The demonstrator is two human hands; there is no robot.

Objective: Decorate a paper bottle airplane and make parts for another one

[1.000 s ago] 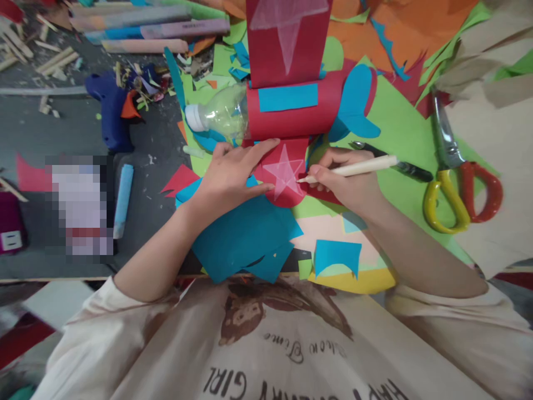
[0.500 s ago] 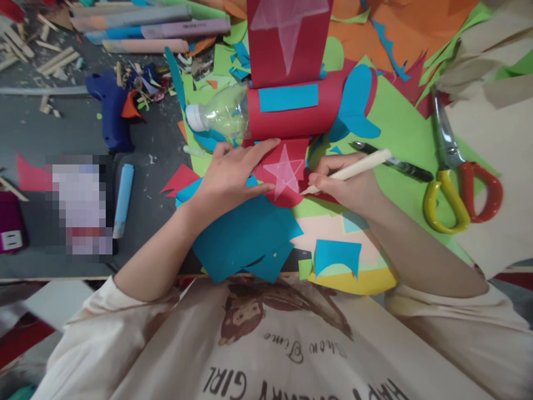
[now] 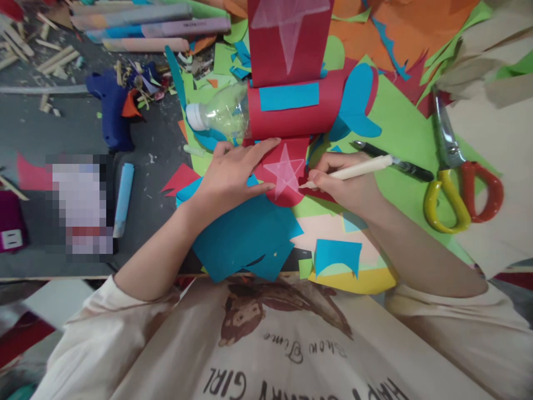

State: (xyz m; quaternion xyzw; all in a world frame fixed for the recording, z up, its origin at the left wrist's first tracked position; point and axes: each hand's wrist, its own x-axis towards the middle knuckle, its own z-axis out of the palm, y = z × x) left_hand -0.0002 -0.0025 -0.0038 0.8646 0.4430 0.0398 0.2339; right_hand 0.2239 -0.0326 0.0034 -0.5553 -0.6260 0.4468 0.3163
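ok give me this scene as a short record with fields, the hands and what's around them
left hand: fingertips on red paper, left of the pale star
right hand: gripping a cream marker, tip near the star's lower right point
bottle: lying on its side, body wrapped in red, white cap pointing left
scissors: right of the black pen
far left: blue glue gun, light blue marker

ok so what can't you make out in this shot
All in the head view:
Lower flap: left part covered by the left hand.
Upper star: cut off by the top edge.
Purple thing: cut off by the left edge.
Pixelated item: detail lost to blocks.
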